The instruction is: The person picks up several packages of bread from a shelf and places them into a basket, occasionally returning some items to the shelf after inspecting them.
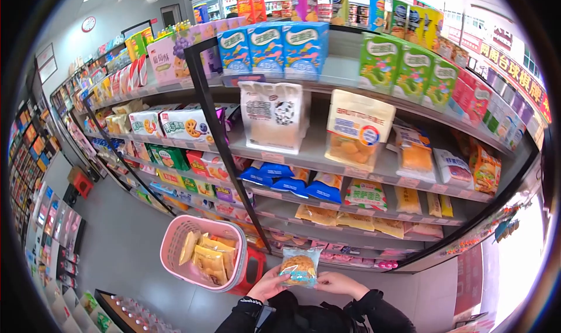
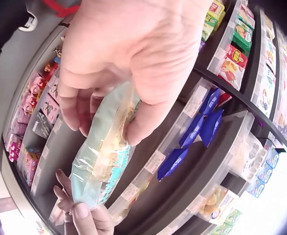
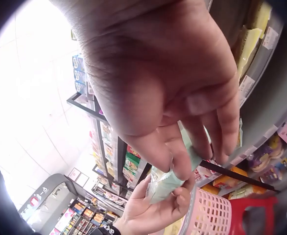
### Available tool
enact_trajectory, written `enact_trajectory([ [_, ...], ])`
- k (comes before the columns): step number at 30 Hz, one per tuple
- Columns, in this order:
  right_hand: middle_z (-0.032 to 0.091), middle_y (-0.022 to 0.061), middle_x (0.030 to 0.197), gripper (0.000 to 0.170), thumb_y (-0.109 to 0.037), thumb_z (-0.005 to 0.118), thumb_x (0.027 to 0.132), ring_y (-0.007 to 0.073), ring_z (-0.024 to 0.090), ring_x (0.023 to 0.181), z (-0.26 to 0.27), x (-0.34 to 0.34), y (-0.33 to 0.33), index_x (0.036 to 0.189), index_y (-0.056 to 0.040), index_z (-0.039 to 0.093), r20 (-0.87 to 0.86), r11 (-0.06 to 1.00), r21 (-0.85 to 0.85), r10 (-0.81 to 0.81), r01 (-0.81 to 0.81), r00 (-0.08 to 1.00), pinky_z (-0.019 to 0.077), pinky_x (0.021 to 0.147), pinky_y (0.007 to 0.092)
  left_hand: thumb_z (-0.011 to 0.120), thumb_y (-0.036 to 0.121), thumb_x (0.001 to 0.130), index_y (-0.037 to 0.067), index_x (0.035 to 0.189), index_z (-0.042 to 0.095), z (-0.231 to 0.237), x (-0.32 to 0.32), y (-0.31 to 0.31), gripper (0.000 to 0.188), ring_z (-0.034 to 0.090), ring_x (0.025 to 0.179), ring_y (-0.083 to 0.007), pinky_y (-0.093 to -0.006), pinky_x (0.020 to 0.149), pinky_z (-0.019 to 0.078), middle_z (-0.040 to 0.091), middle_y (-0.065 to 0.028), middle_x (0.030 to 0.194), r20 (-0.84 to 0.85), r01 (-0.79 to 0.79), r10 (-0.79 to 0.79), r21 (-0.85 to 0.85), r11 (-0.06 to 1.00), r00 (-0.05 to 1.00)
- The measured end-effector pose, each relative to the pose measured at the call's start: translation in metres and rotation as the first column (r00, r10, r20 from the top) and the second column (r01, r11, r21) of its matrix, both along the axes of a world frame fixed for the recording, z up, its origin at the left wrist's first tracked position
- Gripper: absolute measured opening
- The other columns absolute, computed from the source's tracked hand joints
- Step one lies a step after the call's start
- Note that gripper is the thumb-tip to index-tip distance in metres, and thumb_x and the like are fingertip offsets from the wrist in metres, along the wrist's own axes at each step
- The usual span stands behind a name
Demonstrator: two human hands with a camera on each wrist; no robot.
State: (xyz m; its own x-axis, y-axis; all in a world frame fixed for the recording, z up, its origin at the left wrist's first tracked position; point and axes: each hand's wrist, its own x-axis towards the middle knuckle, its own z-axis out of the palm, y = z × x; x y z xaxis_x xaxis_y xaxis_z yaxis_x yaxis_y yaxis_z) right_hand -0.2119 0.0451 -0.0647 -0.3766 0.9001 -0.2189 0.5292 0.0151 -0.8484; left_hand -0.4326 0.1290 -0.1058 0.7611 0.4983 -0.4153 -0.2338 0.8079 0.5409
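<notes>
A packaged bun (image 1: 299, 270), round and golden brown in a clear, pale blue wrapper, is held up in front of the body in the head view. My left hand (image 1: 269, 285) grips its left edge, thumb on one face and fingers behind, as the left wrist view shows around the wrapper (image 2: 102, 147). At the opposite edge my right hand (image 1: 343, 284) pinches the wrapper between thumb and fingers. Just left of the hands stands a pink basket (image 1: 166, 252) with several yellow snack packets (image 1: 209, 264) inside.
Beneath the basket is a red stool (image 1: 255, 265). Store shelves (image 1: 327, 114) rise ahead, with white and cream bags, blue packets (image 1: 323, 187) and blue boxes (image 1: 304, 49). Lower left, bottles (image 1: 143, 315) line a low shelf. Grey floor (image 1: 117, 233) runs along the aisle at left.
</notes>
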Motion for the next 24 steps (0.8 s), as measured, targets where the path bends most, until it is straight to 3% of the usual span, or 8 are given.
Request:
enact_trajectory([
  [5,0.051,0.0119,0.072,0.029,-0.028,0.048,0.079,0.0268,0.050,0.068,-0.014,-0.015,0.062,0.077,0.0006,0.053,-0.085,0.993,-0.035,-0.111,0.109,0.990,0.0387,0.061,0.0330,0.051,0.002,0.078,0.004,0.120,0.031,-0.004,-0.010,0.074,0.046,0.045,0.103,-0.0203,-0.0334,0.085,0.0408,0.043,-0.0094,0.114,0.035,-0.026,0.024,0.036,0.999,0.999],
  [8,0.055,0.0073,0.067,0.029,-0.026,0.045,0.083,0.0165,0.054,0.067,-0.028,-0.013,0.111,0.078,0.0002,0.055,0.011,0.961,-0.131,-0.246,0.245,0.969,0.0413,0.062,0.0280,0.053,0.002,0.077,0.004,0.120,0.030,0.016,0.001,0.132,0.049,0.046,0.102,-0.0189,-0.0321,0.084,0.0412,0.044,-0.0089,0.113,0.052,-0.046,0.042,0.071,0.996,0.998],
  [11,0.056,0.0062,0.064,0.027,-0.025,0.045,0.083,0.0145,0.055,0.061,-0.057,-0.002,0.162,0.079,0.0001,0.056,0.096,0.950,0.022,-0.313,0.312,0.945,0.0428,0.056,0.0261,0.053,0.003,0.077,0.001,0.115,0.032,-0.011,0.016,0.193,0.043,0.047,0.099,-0.0187,-0.0294,0.082,0.0426,0.046,-0.0107,0.108,0.104,-0.047,0.035,0.112,0.993,0.994],
  [14,0.057,0.0071,0.068,0.027,-0.025,0.044,0.082,0.0152,0.054,0.058,-0.064,0.002,0.206,0.079,-0.0010,0.056,-0.043,0.798,-0.235,-0.578,0.554,0.815,0.0433,0.055,0.0289,0.051,-0.001,0.077,0.000,0.109,0.038,-0.034,0.029,0.231,0.035,0.049,0.095,-0.0197,-0.0286,0.082,0.0422,0.048,-0.0102,0.101,0.149,-0.145,0.152,-0.059,0.988,0.977],
  [16,0.057,0.0068,0.068,0.024,-0.023,0.046,0.081,0.0152,0.054,0.053,-0.086,0.011,0.227,0.080,-0.0010,0.056,0.074,0.695,-0.210,-0.690,0.688,0.720,0.0440,0.052,0.0276,0.050,-0.002,0.076,0.000,0.107,0.039,-0.048,0.037,0.236,0.033,0.049,0.094,-0.0205,-0.0298,0.083,0.0419,0.048,-0.0105,0.100,0.152,-0.198,0.211,-0.095,0.976,0.966],
  [19,0.054,0.0045,0.060,0.023,-0.024,0.046,0.082,0.0122,0.052,0.051,-0.115,0.022,0.246,0.075,-0.0051,0.055,0.260,0.771,-0.018,-0.612,0.637,0.747,0.0423,0.046,0.0250,0.049,-0.005,0.075,0.001,0.102,0.042,-0.067,0.050,0.242,0.029,0.049,0.093,-0.0216,-0.0314,0.084,0.0415,0.048,-0.0106,0.098,0.169,-0.291,0.319,-0.172,0.941,0.933],
  [21,0.058,0.0118,0.084,0.029,-0.030,0.047,0.079,0.0205,0.055,0.078,-0.117,0.020,0.243,0.091,-0.0041,0.054,0.136,0.629,-0.254,-0.729,0.735,0.671,0.0427,0.071,0.0321,0.048,-0.010,0.072,0.003,0.099,0.043,-0.073,0.055,0.244,0.031,0.048,0.093,-0.0209,-0.0318,0.084,0.0409,0.048,-0.0097,0.097,0.192,-0.362,0.400,-0.205,0.910,0.896],
  [24,0.058,0.0125,0.085,0.028,-0.028,0.048,0.079,0.0232,0.055,0.079,-0.110,0.015,0.238,0.091,-0.0044,0.055,0.028,0.639,-0.239,-0.748,0.731,0.663,0.0422,0.071,0.0326,0.049,-0.011,0.070,0.005,0.100,0.042,-0.071,0.058,0.243,0.035,0.047,0.094,-0.0196,-0.0307,0.082,0.0409,0.046,-0.0084,0.099,0.123,-0.425,0.461,-0.234,0.874,0.879],
])
